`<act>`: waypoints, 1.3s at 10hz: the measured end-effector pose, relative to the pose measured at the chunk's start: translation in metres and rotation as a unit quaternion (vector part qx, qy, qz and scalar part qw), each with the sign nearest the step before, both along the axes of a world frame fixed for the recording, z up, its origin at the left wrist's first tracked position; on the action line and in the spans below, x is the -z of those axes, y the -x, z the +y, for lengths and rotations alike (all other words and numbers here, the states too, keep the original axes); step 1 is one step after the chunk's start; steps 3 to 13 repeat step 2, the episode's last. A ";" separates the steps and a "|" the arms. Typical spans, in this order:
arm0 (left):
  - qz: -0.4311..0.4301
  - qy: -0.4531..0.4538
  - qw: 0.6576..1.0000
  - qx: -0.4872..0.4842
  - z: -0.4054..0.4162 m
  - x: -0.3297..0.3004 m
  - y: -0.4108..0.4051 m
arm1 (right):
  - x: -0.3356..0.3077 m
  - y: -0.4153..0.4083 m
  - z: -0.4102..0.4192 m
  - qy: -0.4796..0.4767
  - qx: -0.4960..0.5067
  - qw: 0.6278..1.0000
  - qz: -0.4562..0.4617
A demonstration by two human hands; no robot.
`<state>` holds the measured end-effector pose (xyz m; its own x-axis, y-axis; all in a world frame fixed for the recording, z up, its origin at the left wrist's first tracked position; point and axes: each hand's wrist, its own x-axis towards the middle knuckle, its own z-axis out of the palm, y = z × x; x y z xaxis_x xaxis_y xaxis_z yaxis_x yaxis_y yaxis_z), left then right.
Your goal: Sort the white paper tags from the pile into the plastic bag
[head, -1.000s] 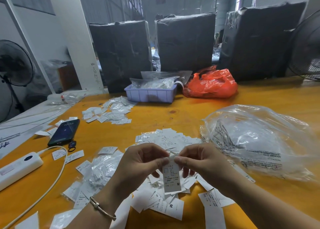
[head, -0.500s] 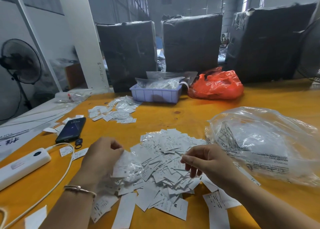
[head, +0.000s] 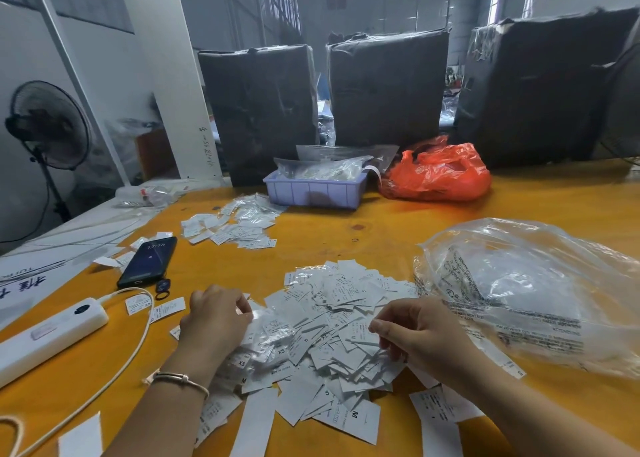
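Both hands on pile of white paper tags point(head: 332, 321); left hand point(head: 216, 321) curled, right hand point(head: 415, 332) fingers bent, grasp unclear on both; crinkled clear plastic bag point(head: 533, 294) right.

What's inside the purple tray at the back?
Clear plastic bags heaped in the purple tray, holding something pale. Anything beneath them is hidden by the bags and the tray's wall.

Pretty even, softish daylight here — it comes in from the windows point(head: 498, 3) up at the back. The clear plastic bag point(head: 526, 294) picks up some glare. Wide-angle lens bends the pillar point(head: 166, 76) and edges, and the far background looks murky and soft.
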<state>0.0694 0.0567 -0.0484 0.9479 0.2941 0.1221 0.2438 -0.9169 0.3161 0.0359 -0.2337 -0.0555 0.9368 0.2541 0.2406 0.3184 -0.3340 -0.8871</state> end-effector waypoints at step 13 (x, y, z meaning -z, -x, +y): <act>-0.063 -0.031 0.997 0.016 -0.004 -0.001 0.002 | 0.011 -0.002 0.003 0.008 0.013 0.999 0.033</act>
